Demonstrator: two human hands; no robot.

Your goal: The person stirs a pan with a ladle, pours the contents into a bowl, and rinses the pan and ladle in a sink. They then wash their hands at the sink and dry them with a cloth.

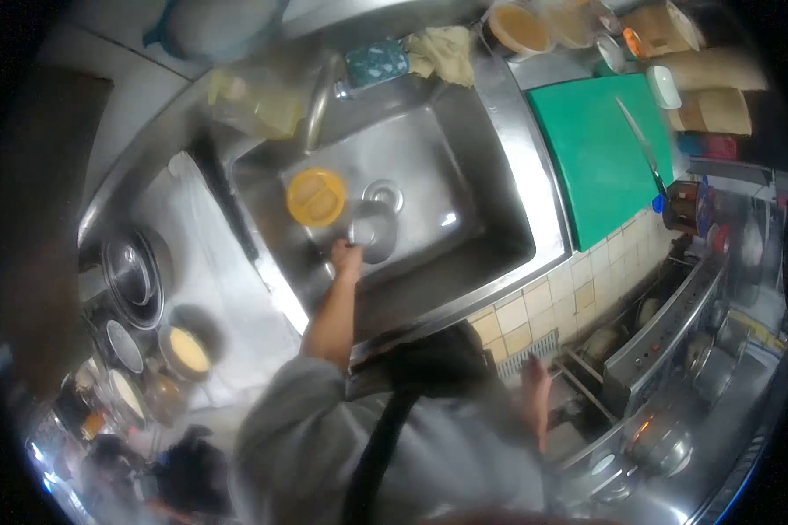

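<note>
My left hand [347, 259] reaches into the metal sink [420, 166], its fingers closed on the edge or handle of a small metal pan [375, 234]. Just above it, a round yellow container [316, 197] rests on the sink floor, left of the drain [383, 196]. The tap [320, 109] points down over the sink's upper left part. At the lower right, away from the sink, my right hand [535, 376] hangs near the tiled wall and a metal rack. It is blurred, and its fingers cannot be made out.
Right of the sink lies a green cutting board [587, 157] with a knife [641, 136]. A cloth [442, 54] and a teal sponge-like block [377, 63] sit behind the tap. Bowls and pans [186, 350] stand at the left. Stove equipment [665, 324] is at the right.
</note>
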